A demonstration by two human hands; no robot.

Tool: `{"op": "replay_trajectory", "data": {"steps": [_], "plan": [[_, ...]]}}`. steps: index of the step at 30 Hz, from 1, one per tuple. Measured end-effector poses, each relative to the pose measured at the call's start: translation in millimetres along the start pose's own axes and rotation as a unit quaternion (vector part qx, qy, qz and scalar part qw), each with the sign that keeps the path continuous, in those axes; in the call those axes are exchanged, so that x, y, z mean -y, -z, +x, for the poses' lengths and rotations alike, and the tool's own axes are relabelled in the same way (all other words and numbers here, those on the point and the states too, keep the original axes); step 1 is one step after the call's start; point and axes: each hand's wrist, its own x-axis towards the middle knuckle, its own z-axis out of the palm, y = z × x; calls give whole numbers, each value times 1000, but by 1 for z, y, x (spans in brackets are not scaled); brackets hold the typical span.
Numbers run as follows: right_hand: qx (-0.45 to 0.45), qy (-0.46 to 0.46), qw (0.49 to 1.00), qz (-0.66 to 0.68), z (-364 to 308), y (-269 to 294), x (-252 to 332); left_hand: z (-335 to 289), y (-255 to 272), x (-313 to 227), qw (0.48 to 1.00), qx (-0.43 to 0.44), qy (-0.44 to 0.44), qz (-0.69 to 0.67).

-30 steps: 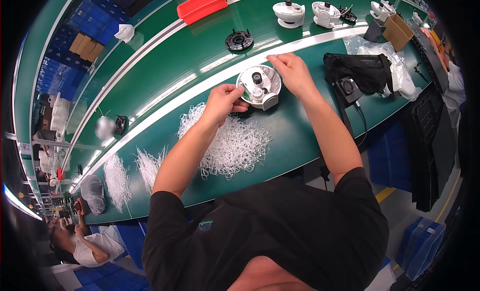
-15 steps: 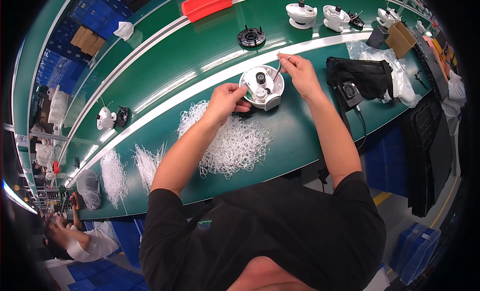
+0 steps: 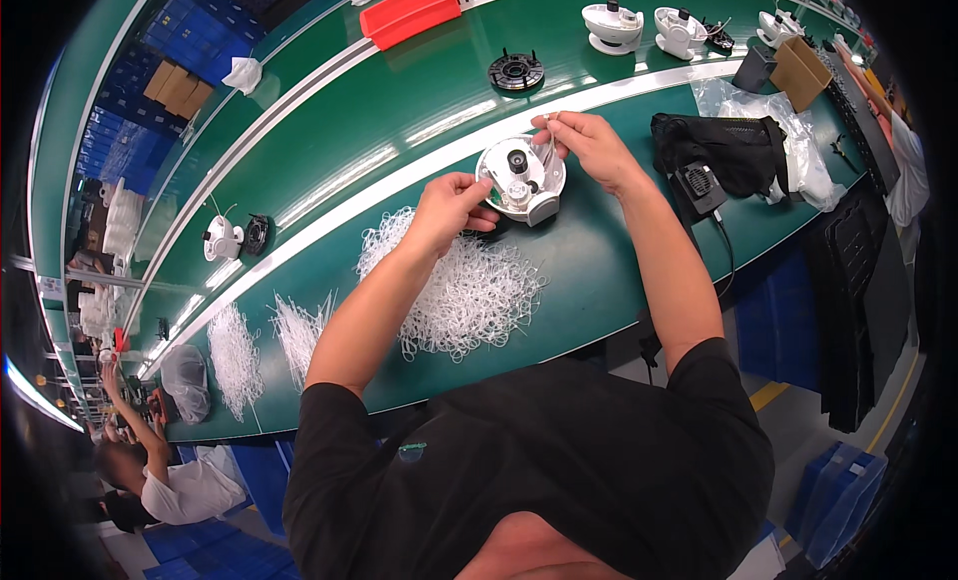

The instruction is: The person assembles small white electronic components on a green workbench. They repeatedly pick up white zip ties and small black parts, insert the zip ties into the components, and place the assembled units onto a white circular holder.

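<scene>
In front of me is a white, bowl-shaped plastic housing (image 3: 540,209) with a black cylindrical part at its centre and a little green showing inside. My left hand (image 3: 454,207) grips its left rim between thumb and fingers. At the far right side of the housing, my right hand (image 3: 591,149) pinches thin light-coloured wires (image 3: 553,141) that rise out of it. The wire ends are partly hidden by my fingers. Beside my left forearm lies a large heap of white looped ties (image 3: 469,296).
Smaller tie bundles (image 3: 235,361) lie left. Beyond a metal rail, a green belt carries a black round base (image 3: 516,71), white housings (image 3: 612,27) and a red bin (image 3: 410,11). On the right are a black bag (image 3: 718,151) and a small black device (image 3: 701,188). Co-workers sit at both sides.
My right hand has shifted slightly left and down with the wires, bending them over the housing. Parts on the belt have moved right. The co-worker at left now stretches an arm toward the belt.
</scene>
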Motion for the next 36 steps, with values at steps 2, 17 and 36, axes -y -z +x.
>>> {"op": "replay_trajectory", "data": {"steps": [2,17,36], "plan": [[22,-14,996,81,-2,3,0,-1,0,0,1000,-4,1,3],[-53,38,996,-57,-1,-15,9,6,8,-4,992,-75,-80,67],[-55,38,997,-42,18,-32,10,58,-5,-35,958,32,-227,-170]]}}
